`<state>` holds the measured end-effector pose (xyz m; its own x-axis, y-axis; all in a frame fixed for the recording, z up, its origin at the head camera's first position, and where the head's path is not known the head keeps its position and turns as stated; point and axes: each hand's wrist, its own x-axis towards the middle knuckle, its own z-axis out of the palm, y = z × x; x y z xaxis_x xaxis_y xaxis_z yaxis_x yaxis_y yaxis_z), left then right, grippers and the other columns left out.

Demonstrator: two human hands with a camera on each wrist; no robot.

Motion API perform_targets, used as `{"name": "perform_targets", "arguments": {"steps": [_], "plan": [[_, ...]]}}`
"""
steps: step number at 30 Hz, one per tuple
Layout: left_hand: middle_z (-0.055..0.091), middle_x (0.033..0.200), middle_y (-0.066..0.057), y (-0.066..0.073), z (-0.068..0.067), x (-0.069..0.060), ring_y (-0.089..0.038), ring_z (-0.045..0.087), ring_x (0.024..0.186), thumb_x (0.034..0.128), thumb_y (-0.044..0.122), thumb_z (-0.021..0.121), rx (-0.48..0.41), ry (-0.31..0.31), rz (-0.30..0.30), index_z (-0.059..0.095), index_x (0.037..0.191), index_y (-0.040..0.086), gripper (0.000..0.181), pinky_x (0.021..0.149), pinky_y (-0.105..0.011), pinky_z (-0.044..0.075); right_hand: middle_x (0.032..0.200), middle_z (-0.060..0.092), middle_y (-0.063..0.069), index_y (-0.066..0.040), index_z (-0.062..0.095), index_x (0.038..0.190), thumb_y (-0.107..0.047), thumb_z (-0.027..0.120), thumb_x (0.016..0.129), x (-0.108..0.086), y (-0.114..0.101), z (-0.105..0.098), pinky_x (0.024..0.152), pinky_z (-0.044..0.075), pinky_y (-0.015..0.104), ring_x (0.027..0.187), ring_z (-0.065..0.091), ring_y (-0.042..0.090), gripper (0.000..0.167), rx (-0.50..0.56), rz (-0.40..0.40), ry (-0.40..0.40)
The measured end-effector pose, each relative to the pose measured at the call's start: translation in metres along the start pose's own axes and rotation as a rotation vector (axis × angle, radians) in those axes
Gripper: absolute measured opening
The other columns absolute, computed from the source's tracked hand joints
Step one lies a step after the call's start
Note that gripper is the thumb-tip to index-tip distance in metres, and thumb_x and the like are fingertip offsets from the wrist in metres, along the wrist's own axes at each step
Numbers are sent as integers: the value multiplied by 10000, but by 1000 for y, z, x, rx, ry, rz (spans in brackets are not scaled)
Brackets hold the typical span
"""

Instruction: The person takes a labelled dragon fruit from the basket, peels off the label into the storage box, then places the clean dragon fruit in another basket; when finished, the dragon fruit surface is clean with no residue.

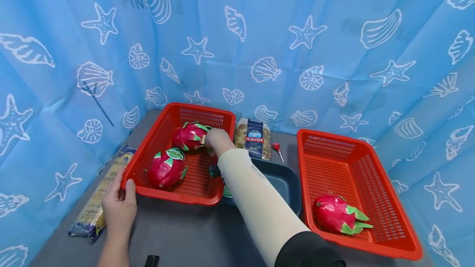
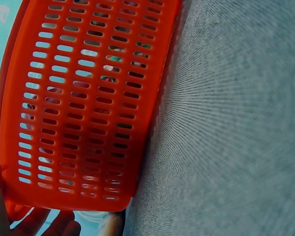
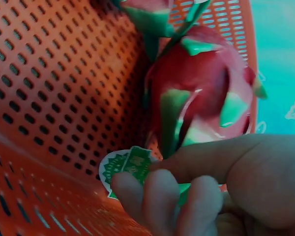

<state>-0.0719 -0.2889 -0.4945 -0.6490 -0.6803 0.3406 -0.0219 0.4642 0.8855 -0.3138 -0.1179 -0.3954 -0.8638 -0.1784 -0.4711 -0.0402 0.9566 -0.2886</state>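
My left hand [image 1: 120, 209] grips the near left corner of the left red basket [image 1: 178, 197], thumb on the rim; its fingers [image 2: 32, 223] curl beneath that corner in the left wrist view. Inside lie two pink dragon fruits, one [image 1: 167, 170] near the front, the other [image 1: 190, 136] farther back. My right hand [image 1: 219, 141] is inside this basket, beside the rear fruit. In the right wrist view, the right hand [image 3: 201, 187] has curled fingers and pinches a green-and-white label [image 3: 132, 167], next to a dragon fruit [image 3: 201, 83]. Whether the label is attached to anything is hidden.
Right of centre, a dark tray [image 1: 295, 184] is partly under my right forearm. Another red basket [image 1: 402, 226] holds a dragon fruit [image 1: 339, 215]. A pasta bag [image 1: 254, 137] and red lollipop [image 1: 276, 146] lie behind the tray; a long yellow packet [image 1: 98, 203] is at the left.
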Motion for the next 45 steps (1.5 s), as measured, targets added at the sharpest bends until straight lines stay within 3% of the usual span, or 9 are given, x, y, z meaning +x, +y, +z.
{"name": "perform_targets", "arguments": {"steps": [4, 8, 13, 17, 22, 26, 32, 41, 45], "plan": [[555, 1492, -38, 0, 0, -1, -333, 583, 1274, 1058, 224, 571, 14, -4, 2, 531, 1516, 155, 465, 922, -123, 439, 886, 650, 98, -64, 751, 848, -106, 723, 934, 7, 0, 8, 474, 438, 306, 536, 532, 192, 99, 54, 31, 2], [555, 1490, -52, -1, 1, -1, -339, 583, 1268, 1059, 217, 565, 12, -4, 3, 527, 1518, 152, 465, 912, -113, 438, 845, 654, 51, -102, 742, 788, -146, 730, 951, -5, 2, 13, 537, 408, 299, 646, 493, 166, 169, -18, -23, 78], [539, 1507, -46, 0, 0, -2, -334, 568, 1295, 1063, 246, 565, 14, -14, -20, 508, 1535, 181, 480, 933, -149, 448, 922, 718, 48, -107, 780, 887, -273, 663, 1013, -19, 3, 16, 643, 474, 299, 772, 608, 168, 239, -77, -80, 196], [527, 1520, -52, -1, 0, -1, -345, 551, 1319, 1063, 249, 569, 5, -22, -35, 493, 1545, 196, 491, 954, -206, 463, 991, 738, 57, -99, 789, 948, -292, 647, 1017, -20, 2, 19, 688, 512, 314, 841, 648, 186, 249, -107, -104, 222], [520, 1526, -50, -2, -1, -1, -346, 540, 1329, 1063, 250, 568, -3, -29, -50, 484, 1551, 207, 497, 962, -237, 470, 976, 728, 45, -105, 777, 994, -274, 666, 1005, -10, -1, 28, 604, 452, 303, 753, 593, 169, 202, -154, -66, 195], [518, 1527, -37, 0, -1, -1, -336, 540, 1329, 1062, 258, 572, -6, -30, -53, 482, 1552, 215, 501, 961, -246, 472, 1028, 707, 63, -74, 744, 1113, -291, 591, 1047, 6, -4, 38, 558, 402, 272, 742, 561, 143, 274, -182, 20, 139], [520, 1524, -39, 0, -1, -1, -336, 541, 1328, 1062, 261, 570, -17, -32, -47, 485, 1550, 198, 499, 966, -231, 468, 1114, 709, 62, -51, 737, 1148, -307, 602, 1038, 19, -5, 45, 628, 505, 276, 887, 658, 148, 309, -163, 77, 131], [524, 1520, -42, -1, 0, 1, -328, 549, 1324, 1066, 250, 559, -21, -32, -36, 489, 1547, 185, 491, 968, -218, 465, 935, 714, 47, -89, 773, 1016, -252, 588, 1051, 15, -4, 44, 487, 340, 271, 659, 539, 118, 249, -209, 15, 140], [520, 1523, -60, -2, 0, 0, -349, 541, 1330, 1067, 239, 551, -23, -36, -39, 487, 1548, 188, 488, 977, -233, 463, 852, 685, 33, -116, 758, 884, -200, 622, 1028, 2, -3, 33, 497, 309, 290, 615, 417, 129, 215, -296, -97, 83]]}}
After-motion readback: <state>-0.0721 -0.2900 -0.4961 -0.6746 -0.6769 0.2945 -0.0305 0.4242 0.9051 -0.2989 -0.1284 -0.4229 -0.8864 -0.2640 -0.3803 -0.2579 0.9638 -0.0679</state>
